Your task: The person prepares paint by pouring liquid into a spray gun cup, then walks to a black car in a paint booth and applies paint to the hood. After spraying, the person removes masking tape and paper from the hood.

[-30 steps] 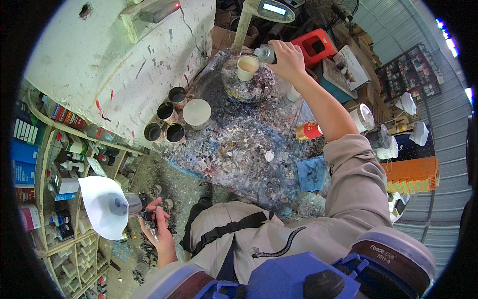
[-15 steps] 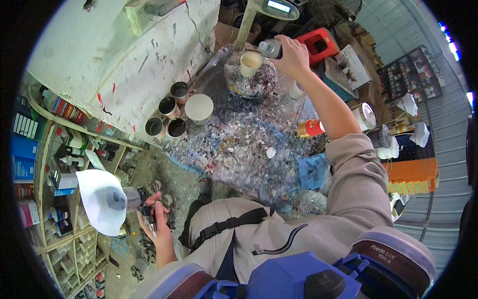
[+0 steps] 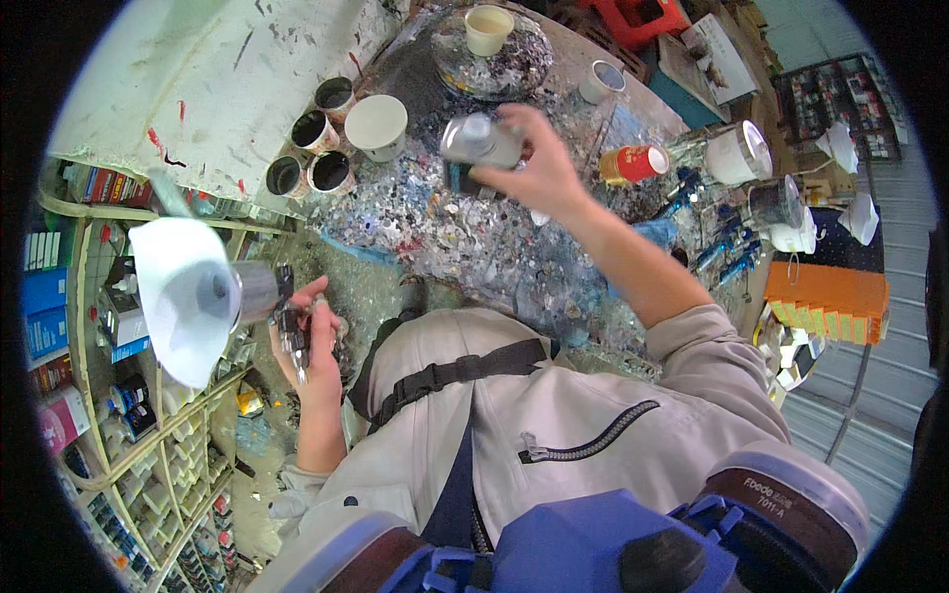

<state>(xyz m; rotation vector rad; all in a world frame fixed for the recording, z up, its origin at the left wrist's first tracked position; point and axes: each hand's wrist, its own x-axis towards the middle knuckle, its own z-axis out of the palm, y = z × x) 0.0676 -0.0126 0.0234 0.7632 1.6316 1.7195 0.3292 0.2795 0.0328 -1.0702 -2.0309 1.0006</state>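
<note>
1. Bottle in the right hand, drawn back from beside the cream cup to above the middle of the table; slightly blurred, cap end towards the camera.
2. Meaning for the work in hand, as a judgement: bottle and cup now apart, so no pouring between the two from here. Cup upright on the paint-crusted scale pan, near the upper rim of the view.
3. Right fingers bent around the bottle's side, pinching it between thumb and fingertips; grip on the far side hidden, cannot tell.
4. Left hand unchanged out to the left, fingers curled around the spray gun; exact hold on the trigger too small to tell. Clear pot on the gun, white paper cone at the pot's mouth.
5. Edges: near table edge just in front of the jacket; shelf behind the cone, gap between the two not readable.
6. Room: widest stretch between the white tub and the red can, with the bottle above it. Tighter on the left, with dark cups close beside the tub.
</note>
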